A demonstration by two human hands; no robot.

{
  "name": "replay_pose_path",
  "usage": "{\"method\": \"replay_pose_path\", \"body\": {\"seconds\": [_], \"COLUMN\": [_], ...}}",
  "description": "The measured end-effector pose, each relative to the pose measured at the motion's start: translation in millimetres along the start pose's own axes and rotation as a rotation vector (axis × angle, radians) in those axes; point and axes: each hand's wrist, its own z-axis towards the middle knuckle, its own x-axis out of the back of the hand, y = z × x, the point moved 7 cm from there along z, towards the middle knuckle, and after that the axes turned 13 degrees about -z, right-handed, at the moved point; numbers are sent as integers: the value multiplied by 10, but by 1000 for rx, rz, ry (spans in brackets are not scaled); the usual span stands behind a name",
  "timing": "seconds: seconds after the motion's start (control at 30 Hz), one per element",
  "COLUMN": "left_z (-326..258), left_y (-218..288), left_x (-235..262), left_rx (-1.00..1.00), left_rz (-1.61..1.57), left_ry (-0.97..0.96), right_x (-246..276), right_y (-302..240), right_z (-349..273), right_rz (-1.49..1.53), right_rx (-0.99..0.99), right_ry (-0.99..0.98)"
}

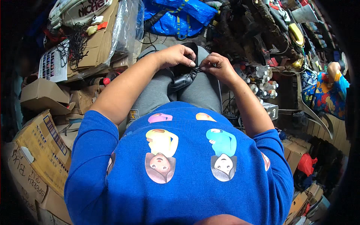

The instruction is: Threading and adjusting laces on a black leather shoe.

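A black leather shoe (182, 81) lies on my lap between my thighs, its shiny part toward my body. My left hand (179, 57) is closed over its far upper edge, the thumb pointing right along the rim. Just to the right, my right hand (219, 66) is pinched at the same edge. A small, thin, light-coloured piece shows between the two hands at the right fingertips; it is too small to name. Part of the shoe's far side is hidden behind my left fingers.
Flat cardboard (98, 52) with black cords on it lies at the left, near an open cardboard box (44, 93). A blue bag (183, 20) sits ahead. Several small clear bottles (267, 88) stand at the right. Another person's patterned sleeve (325, 93) shows at the far right.
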Motion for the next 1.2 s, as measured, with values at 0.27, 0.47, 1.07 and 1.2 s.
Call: {"method": "replay_pose_path", "body": {"seconds": [0.27,0.47,1.07,1.2], "left_z": [-22,-9,22,-575], "left_y": [-21,-82,325,581], "left_x": [43,37,-18,-54], "left_rx": [26,195,-49,-587], "left_rz": [-26,135,584,934], "left_ry": [-19,-79,-14,523], "right_x": [1,-29,-59,-75], "right_y": [-95,-195,-577,-169], "right_z": [-118,-295,-41,-194], "right_rz": [-122,-246,-588,379], "right_rx": [11,75,76,-251], "right_ry": [117,231,47,-68]}}
